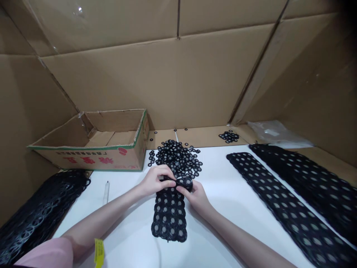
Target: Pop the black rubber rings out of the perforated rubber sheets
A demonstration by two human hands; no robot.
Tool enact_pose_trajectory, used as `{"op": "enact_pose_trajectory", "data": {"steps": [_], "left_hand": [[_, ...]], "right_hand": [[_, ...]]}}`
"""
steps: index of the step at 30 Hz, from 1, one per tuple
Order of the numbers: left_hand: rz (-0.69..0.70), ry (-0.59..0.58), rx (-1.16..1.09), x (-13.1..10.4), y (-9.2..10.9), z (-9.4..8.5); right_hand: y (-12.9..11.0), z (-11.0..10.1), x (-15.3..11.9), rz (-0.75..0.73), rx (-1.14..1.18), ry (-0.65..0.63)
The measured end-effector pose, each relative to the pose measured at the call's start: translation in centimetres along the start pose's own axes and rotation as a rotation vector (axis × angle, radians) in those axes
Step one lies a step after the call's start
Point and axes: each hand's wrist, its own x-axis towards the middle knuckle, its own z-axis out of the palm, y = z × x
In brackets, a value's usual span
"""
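Observation:
A black strip of joined rings with pale round centres (169,217) lies on the white table in front of me. Its far end is lifted and curled over between my hands. My left hand (158,180) pinches the strip's left side near that fold, thumb and fingers together. On the other side, my right hand (197,195) grips the curled part with thumb in front and fingers behind. Just beyond both hands spreads a heap of small black rings (178,156). Whether a loose ring is between my fingers is hidden.
An open cardboard box (111,158) stands at the back left. Black ring netting (41,212) is piled at the left, near a white pen-like tool (106,192). Long finished-looking strips (284,197) lie at the right, with a small ring pile (229,136) and a plastic bag (279,133) behind.

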Motion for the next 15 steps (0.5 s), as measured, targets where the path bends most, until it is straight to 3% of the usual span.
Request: {"op": "enact_pose_trajectory", "data": {"steps": [3, 6, 10, 15], "left_hand": [[0.147, -0.006, 0.136, 0.2, 1.0, -0.9], [0.160, -0.018, 0.209, 0.4, 1.5, -1.2], [0.067, -0.020, 0.165, 0.8, 1.2, -0.8], [-0.136, 0.099, -0.083, 1.9, 0.6, -0.8]], "right_hand": [[-0.1, 0.0, -0.1, -0.005, -0.008, -0.016], [-0.1, 0.0, -0.1, -0.012, -0.019, -0.026], [0.1, 0.1, 0.0, -0.023, -0.054, -0.012], [0.0, 0.4, 0.0, -0.041, -0.067, -0.009]]}}
